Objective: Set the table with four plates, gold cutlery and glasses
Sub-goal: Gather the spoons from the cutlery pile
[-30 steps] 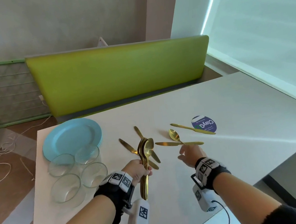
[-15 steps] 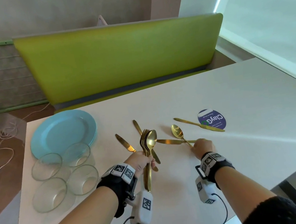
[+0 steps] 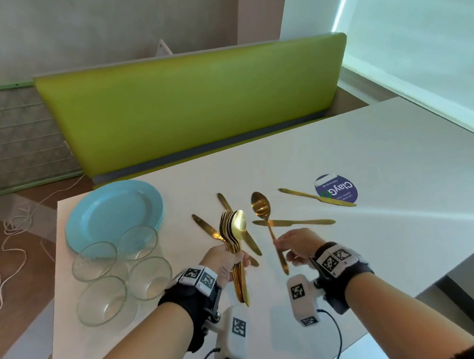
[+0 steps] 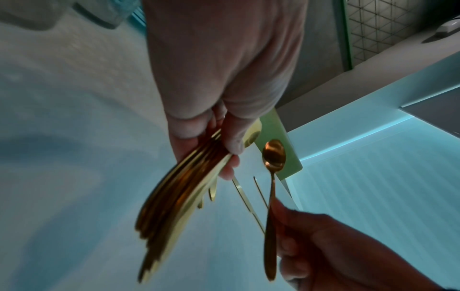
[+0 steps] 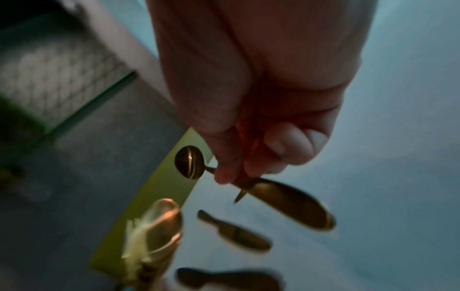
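Note:
My left hand (image 3: 225,260) grips a bundle of gold forks and spoons (image 3: 234,240), handles pointing back toward me; the same bundle (image 4: 181,189) fills the left wrist view. My right hand (image 3: 297,245) pinches the handle of a single gold spoon (image 3: 262,206), lifted off the white table (image 3: 378,160), bowl pointing away; this spoon (image 5: 189,161) also shows in the right wrist view. Several gold knives lie on the table: one (image 3: 292,222) under the spoon, one (image 3: 316,197) by the sticker, and others (image 3: 206,227) behind the bundle. A stack of light blue plates (image 3: 113,210) lies far left, with several clear glass bowls (image 3: 95,259) in front.
A round blue sticker (image 3: 336,190) is stuck on the table at the right. A green bench backrest (image 3: 189,104) runs along the table's far side. White cables (image 3: 11,239) lie on the brown floor at the left. The table's near right corner drops off beside my right forearm.
My right hand has picked the single spoon up off the table and drawn it back toward me and to the left. The left hand still holds the bundle.

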